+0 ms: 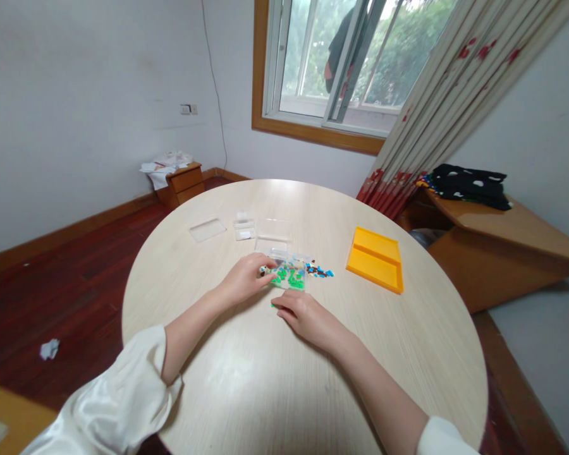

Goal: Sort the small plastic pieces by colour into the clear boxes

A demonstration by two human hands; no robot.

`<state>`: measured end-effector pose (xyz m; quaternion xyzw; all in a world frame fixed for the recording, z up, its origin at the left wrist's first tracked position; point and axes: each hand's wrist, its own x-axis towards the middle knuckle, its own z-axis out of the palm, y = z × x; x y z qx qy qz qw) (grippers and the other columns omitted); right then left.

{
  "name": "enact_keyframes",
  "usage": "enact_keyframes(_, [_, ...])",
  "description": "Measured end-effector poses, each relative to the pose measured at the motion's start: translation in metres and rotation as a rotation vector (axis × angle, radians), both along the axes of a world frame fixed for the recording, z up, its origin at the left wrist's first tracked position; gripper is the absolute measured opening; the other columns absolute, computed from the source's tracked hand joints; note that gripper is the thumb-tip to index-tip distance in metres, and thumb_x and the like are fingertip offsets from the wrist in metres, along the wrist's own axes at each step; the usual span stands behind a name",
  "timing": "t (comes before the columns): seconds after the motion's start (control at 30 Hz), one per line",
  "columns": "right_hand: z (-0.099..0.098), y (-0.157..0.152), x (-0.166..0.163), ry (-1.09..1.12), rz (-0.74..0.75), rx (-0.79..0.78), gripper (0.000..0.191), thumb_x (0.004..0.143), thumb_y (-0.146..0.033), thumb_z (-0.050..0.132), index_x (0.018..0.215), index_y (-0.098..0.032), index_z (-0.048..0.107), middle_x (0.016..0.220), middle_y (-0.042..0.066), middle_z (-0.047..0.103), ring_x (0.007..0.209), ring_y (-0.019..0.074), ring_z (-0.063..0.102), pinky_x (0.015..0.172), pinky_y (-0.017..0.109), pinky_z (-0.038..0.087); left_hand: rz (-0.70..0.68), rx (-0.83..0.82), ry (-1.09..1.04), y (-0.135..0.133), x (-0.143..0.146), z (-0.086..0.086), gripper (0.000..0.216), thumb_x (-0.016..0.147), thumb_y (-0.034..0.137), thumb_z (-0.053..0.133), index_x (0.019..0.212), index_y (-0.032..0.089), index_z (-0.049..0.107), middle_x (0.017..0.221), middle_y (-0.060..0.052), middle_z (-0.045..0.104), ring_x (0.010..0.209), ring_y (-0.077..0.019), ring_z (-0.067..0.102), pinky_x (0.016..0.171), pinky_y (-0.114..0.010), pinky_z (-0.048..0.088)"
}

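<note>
My left hand (244, 277) rests on the round table (246, 373) with its fingers curled against the left edge of a small clear bag (289, 275) full of green and blue toy pieces. My right hand (301, 314) lies just in front of that bag, fingers pinched on a small green piece at its tip. A few loose blue and red pieces (319, 270) lie to the right of the bag.
An orange plastic tray (376, 259) lies to the right. Clear plastic lids and a small clear box (244, 231) sit beyond the bag. A wooden bench with dark cloth (471, 183) stands at the right, and a small bedside cabinet (183, 181) by the far wall.
</note>
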<state>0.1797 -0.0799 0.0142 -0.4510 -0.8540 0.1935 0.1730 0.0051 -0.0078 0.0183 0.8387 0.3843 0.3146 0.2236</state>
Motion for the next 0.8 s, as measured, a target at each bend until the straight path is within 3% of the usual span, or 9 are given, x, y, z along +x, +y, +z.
enact_keyframes(0.3, [0.002, 0.000, -0.005, -0.023, -0.006, 0.021, 0.015, 0.085, -0.007, 0.050, 0.079, -0.014, 0.062, 0.081, 0.006, 0.062, 0.079, 0.0149, 0.056, 0.074, 0.026, 0.044, 0.129, 0.017, -0.005, 0.003, -0.003, 0.003, 0.011, 0.079, 0.019, 0.056, 0.084, 0.016, 0.065, 0.080, -0.002, 0.064, 0.073, -0.0136, 0.055, 0.072, -0.026, 0.044])
enact_keyframes(0.47, [0.002, 0.000, -0.002, 0.097, 0.021, 0.129, 0.014, 0.087, -0.010, 0.046, 0.084, -0.016, 0.059, 0.084, 0.006, 0.061, 0.081, 0.0158, 0.055, 0.074, 0.028, 0.045, 0.165, 0.028, -0.025, 0.005, -0.004, 0.003, 0.011, 0.080, 0.019, 0.054, 0.081, 0.016, 0.065, 0.077, -0.002, 0.063, 0.070, -0.0132, 0.053, 0.070, -0.026, 0.043])
enact_keyframes(0.67, [-0.002, 0.013, 0.009, 0.282, -0.208, 0.428, 0.020, 0.091, -0.014, 0.040, 0.093, -0.018, 0.059, 0.090, 0.008, 0.063, 0.088, 0.0187, 0.057, 0.081, 0.034, 0.046, 0.184, 0.026, -0.039, 0.006, -0.003, 0.002, 0.011, 0.080, 0.017, 0.054, 0.078, 0.015, 0.064, 0.075, -0.002, 0.062, 0.071, -0.0134, 0.053, 0.070, -0.026, 0.042])
enact_keyframes(0.8, [-0.008, 0.020, 0.014, 0.258, -0.238, 0.460, 0.024, 0.090, -0.013, 0.039, 0.100, -0.017, 0.060, 0.098, 0.011, 0.064, 0.094, 0.0200, 0.058, 0.085, 0.037, 0.046, 0.207, 0.034, -0.037, 0.006, -0.004, 0.002, 0.012, 0.081, 0.017, 0.052, 0.078, 0.015, 0.064, 0.076, -0.002, 0.061, 0.073, -0.0144, 0.054, 0.072, -0.027, 0.043])
